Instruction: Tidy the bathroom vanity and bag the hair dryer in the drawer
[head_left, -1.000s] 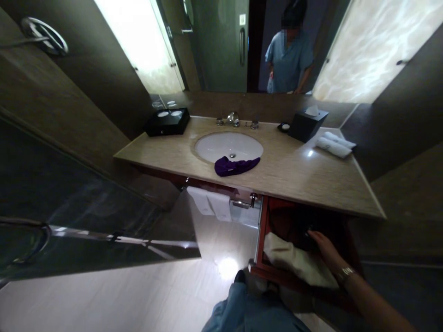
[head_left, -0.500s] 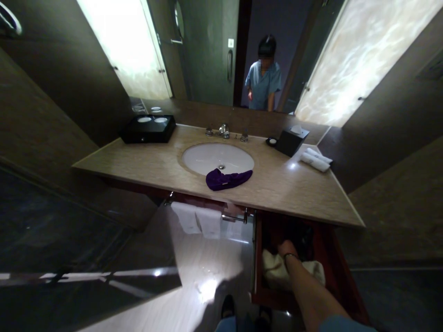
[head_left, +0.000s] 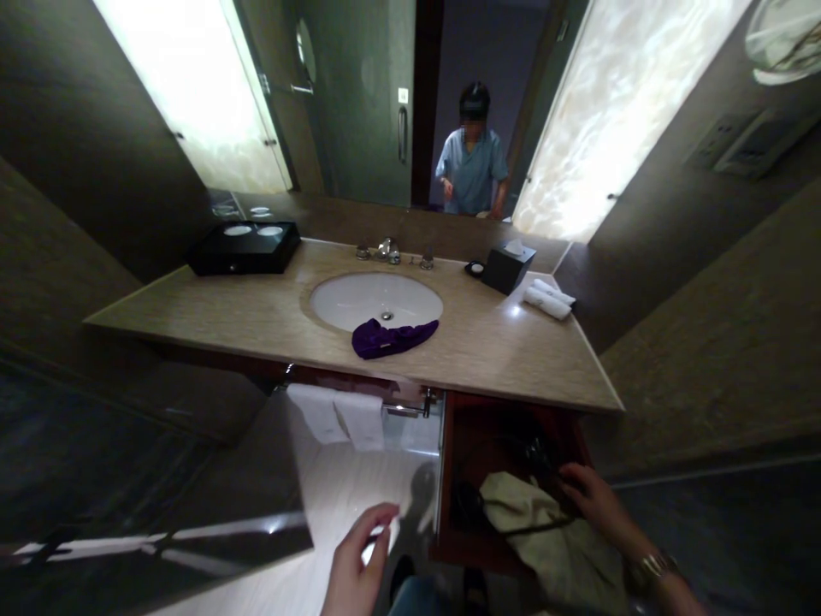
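The head-worn camera looks forward and steeply down from just above the near edge of a stone vanity counter [head_left: 487, 359]. A washbasin [head_left: 376, 301] sits mid-frame and a wall mirror [head_left: 359, 111] fills the far side. Nearest, along the bottom, are an open drawer [head_left: 478, 436], the left hand [head_left: 356, 560] and the right hand [head_left: 599, 505].

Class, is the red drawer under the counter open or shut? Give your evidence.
Open: the red drawer sticks out below the counter, its inside visible, with a cream cloth in it and the right hand above.
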`<state>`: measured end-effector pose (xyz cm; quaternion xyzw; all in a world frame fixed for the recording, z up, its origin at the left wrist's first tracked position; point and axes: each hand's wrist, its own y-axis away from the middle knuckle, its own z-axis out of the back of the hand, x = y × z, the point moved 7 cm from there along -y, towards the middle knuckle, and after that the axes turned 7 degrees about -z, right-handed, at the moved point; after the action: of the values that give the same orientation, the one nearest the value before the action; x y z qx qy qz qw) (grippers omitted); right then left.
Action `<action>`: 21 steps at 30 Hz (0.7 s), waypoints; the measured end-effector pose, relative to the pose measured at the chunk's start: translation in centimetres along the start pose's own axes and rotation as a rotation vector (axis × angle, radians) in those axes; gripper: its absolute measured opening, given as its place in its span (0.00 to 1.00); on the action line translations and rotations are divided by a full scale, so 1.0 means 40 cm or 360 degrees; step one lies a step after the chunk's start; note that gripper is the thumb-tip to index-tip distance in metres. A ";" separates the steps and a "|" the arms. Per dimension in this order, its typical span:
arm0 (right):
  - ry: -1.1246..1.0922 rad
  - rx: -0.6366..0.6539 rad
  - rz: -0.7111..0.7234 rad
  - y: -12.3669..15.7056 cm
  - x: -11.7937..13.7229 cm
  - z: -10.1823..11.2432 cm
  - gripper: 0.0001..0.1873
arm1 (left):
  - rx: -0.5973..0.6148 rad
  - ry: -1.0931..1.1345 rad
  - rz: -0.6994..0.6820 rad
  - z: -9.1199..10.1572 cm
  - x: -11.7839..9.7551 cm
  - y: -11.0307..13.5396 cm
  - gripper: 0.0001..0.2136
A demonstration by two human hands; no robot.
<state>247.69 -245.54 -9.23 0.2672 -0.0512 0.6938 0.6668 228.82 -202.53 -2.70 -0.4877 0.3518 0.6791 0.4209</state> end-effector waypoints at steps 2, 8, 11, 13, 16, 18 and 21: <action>0.0061 0.0083 0.0218 -0.004 0.027 0.020 0.18 | 0.0074 0.0053 -0.0171 -0.103 -0.069 -0.079 0.19; -0.0326 0.0014 -0.0004 -0.126 0.068 -0.009 0.37 | 0.0187 0.0040 -0.0364 -0.407 -0.175 -0.170 0.12; -0.0394 -0.0027 -0.0141 -0.199 0.110 -0.070 0.50 | 0.0209 -0.0049 -0.0329 -0.455 -0.154 -0.134 0.12; -0.0457 0.0022 -0.0186 -0.225 0.125 -0.097 0.55 | 0.0220 -0.0118 -0.0303 -0.455 -0.139 -0.107 0.14; -0.0629 0.0223 -0.0096 -0.232 0.125 -0.089 0.50 | 0.0203 -0.0329 -0.0347 -0.432 -0.151 -0.084 0.20; -0.0771 0.0406 0.0005 -0.216 0.122 -0.050 0.43 | 0.0220 -0.0533 -0.0473 -0.425 -0.193 -0.078 0.25; -0.1062 0.0803 0.0201 -0.147 0.161 0.048 0.36 | 0.0322 -0.0783 -0.0714 -0.436 -0.295 -0.069 0.33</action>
<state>254.06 -239.94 -6.46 0.6284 -0.1089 0.5995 0.4836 239.74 -219.63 3.60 -0.3305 0.1894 0.6285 0.6781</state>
